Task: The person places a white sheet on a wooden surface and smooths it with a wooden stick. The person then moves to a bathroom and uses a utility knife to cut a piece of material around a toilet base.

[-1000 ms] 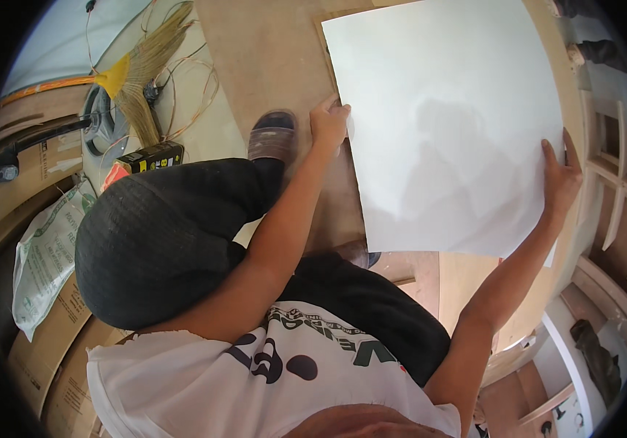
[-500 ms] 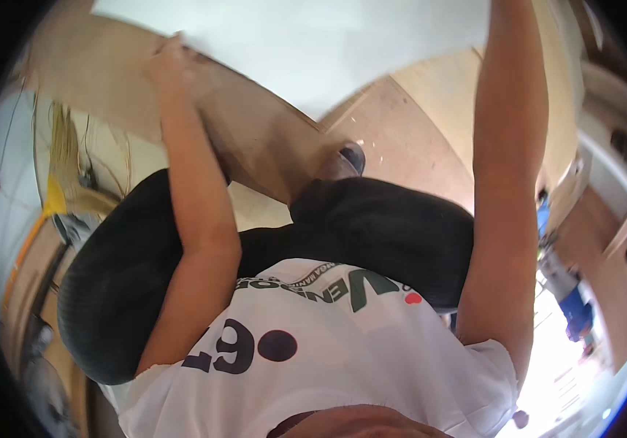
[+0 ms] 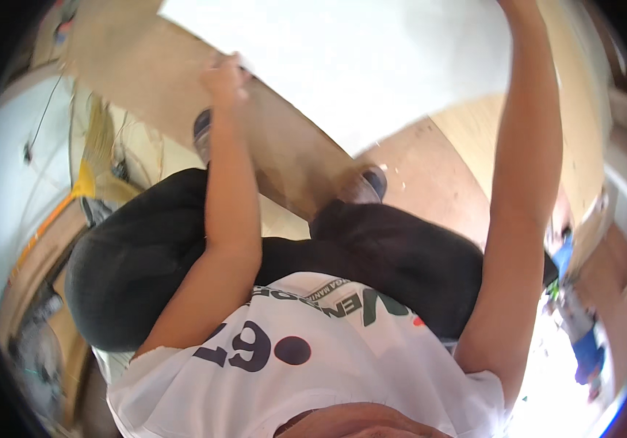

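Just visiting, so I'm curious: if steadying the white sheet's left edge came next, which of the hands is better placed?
Probably the left hand: it is at that edge of the white sheet. The right forearm reaches up the opposite side, its hand cut off at the top.

The left arm is bent; the left hand is blurred. The right arm is extended forward, the right hand cropped above.

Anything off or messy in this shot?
Only minor: small pale flecks lie scattered on the brown board near the right slipper, looking like stray debris. The white sheet shows no obvious tear, though blur and the frame's top edge hide some of it.
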The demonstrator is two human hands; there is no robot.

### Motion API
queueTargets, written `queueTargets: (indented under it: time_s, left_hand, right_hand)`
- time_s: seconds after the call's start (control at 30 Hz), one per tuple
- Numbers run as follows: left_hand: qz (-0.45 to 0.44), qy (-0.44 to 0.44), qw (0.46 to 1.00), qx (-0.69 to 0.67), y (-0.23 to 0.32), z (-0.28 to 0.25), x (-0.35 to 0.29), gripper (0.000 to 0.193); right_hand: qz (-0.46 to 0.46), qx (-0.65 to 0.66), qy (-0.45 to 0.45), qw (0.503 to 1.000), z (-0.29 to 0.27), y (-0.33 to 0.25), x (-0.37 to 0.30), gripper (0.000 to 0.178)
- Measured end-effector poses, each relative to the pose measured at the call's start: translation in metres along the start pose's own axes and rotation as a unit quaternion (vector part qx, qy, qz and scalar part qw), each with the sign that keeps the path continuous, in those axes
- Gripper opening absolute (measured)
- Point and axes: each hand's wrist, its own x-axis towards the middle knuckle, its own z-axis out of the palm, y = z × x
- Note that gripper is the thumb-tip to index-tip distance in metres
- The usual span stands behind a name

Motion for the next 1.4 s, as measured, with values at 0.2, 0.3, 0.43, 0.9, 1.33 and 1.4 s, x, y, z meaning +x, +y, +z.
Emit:
queueTargets:
  time_s: [0.2,0.3,0.43,0.9,1.33,1.4]
  left_hand:
    - [-0.051,-0.03,0.998,-0.036,-0.018,0.014,-0.025,0.048]
    - [-0.029,-0.056,0.995,-0.075,-0.008,0.025,-0.04,0.049]
    - [-0.009,-0.026,0.996,-0.085,-0.006,0.034,-0.035,0.055]
    - [0.004,0.114,0.989,0.095,-0.029,0.003,-0.011,0.057]
    - [0.016,0.118,0.983,0.14,-0.01,0.002,-0.013,0.059]
    - [0.018,0.124,0.984,0.13,-0.009,0.003,-0.011,0.058]
  right_hand:
    - [-0.069,-0.036,0.0,0.997,0.007,0.032,0.011,0.049]
    - [0.031,-0.059,-0.025,0.997,-0.011,0.032,0.013,0.048]
    - [0.037,-0.067,-0.029,0.997,-0.015,0.039,0.014,0.047]
    - [0.002,-0.054,-0.052,0.997,0.028,0.001,0.017,0.046]
    - [0.017,-0.023,-0.054,0.998,0.032,-0.004,0.016,0.045]
    - [0.011,-0.016,-0.054,0.998,0.032,-0.004,0.017,0.044]
